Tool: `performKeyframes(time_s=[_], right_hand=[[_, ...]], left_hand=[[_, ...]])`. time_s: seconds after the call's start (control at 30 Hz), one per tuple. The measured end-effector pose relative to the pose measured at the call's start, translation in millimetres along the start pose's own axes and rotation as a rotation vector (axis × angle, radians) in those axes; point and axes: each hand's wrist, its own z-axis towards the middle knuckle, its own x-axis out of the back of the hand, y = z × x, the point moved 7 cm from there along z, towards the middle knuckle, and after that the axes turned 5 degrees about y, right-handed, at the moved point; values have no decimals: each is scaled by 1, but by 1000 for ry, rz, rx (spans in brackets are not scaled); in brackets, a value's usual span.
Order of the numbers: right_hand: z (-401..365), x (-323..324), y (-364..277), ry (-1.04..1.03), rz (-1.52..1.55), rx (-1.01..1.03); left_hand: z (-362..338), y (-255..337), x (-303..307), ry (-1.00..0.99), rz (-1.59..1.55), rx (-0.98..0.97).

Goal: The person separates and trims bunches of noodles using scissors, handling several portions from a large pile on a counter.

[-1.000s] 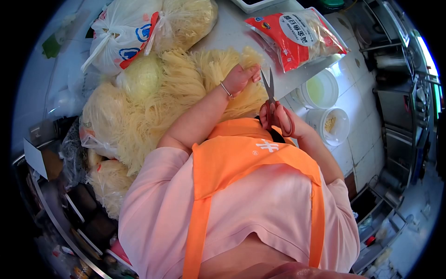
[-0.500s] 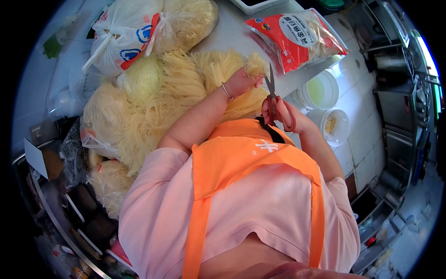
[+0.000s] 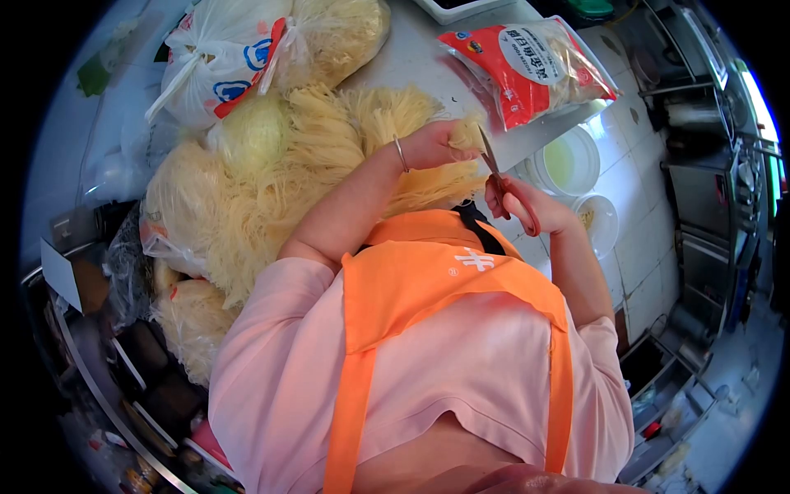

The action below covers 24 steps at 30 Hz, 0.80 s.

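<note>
My left hand (image 3: 440, 145), with a bangle at the wrist, is closed on a small bundle of pale yellow noodle strands (image 3: 467, 134). In my right hand (image 3: 527, 206) is a pair of scissors (image 3: 491, 158) with red handles. The dark blades point up and slightly left, right beside the bundle's cut-looking end, and they lie close together. Beneath and left of my left arm spreads a large heap of loose noodle strands (image 3: 317, 140). My left fingers partly hide the bundle.
Tied plastic bags (image 3: 218, 62) and a clear bag of strands (image 3: 329, 41) stand behind the heap. A red printed food bag (image 3: 527, 70) lies at the table's right corner. Below that edge are a white bucket (image 3: 572, 160) and a smaller tub (image 3: 599, 226).
My right hand and the scissors have shifted right and slightly down. The blades have closed and now tilt left. My left hand has moved only a little, still gripping the bundle.
</note>
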Motion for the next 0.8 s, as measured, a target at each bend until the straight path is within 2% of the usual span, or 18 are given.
performKeyframes(time_s=[0.1, 0.17, 0.3, 0.37, 0.6, 0.67, 0.7, 0.77, 0.8], right_hand=[[4, 3, -5, 15, -49, 78], [8, 3, -11, 68, -22, 133], [9, -1, -14, 194, 43, 117], [10, -3, -8, 199, 62, 53], [4, -6, -7, 285, 105, -41], [2, -3, 3, 331, 84, -187], [2, -3, 6, 329, 83, -186], [-1, -6, -12, 228, 158, 207], [-4, -5, -12, 227, 158, 207]], left_hand=[[1, 10, -8, -85, 100, 94], [-1, 13, -15, -188, 307, 223], [0, -3, -13, -202, 383, 226], [1, 0, -9, -143, 296, 108], [-2, 3, -10, -134, 270, 65], [0, 8, -4, -31, 239, 8], [0, 5, -3, -29, 240, 7], [0, -7, 7, 73, 112, 86], [0, -9, 9, 74, 112, 86]])
